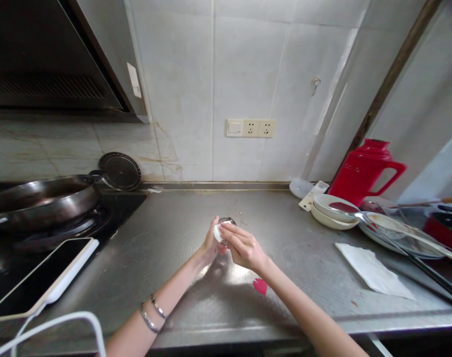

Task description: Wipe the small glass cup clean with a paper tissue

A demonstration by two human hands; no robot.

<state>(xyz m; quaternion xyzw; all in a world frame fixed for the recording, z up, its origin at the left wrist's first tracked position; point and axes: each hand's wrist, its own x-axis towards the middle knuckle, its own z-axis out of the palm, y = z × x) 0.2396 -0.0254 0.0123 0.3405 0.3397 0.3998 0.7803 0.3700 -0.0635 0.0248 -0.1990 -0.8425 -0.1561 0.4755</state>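
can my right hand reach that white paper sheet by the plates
Probably yes: only counter lies between the right hand and the paper sheet, though those fingers hold a white wad.

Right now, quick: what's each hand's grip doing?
Left hand: closed, holding a small dark-rimmed object, mostly hidden.
Right hand: closed, holding a white tissue against that object.

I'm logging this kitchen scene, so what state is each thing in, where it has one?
Left hand: holding small object
Right hand: holding white tissue against it
Small object: mostly covered
White tissue: crumpled
Steel pan: uncovered
Black disc: leaning on wall
Touchscreen device: screen dark
White bowls: stacked
Red flask: standing
Paper sheet: lying on counter
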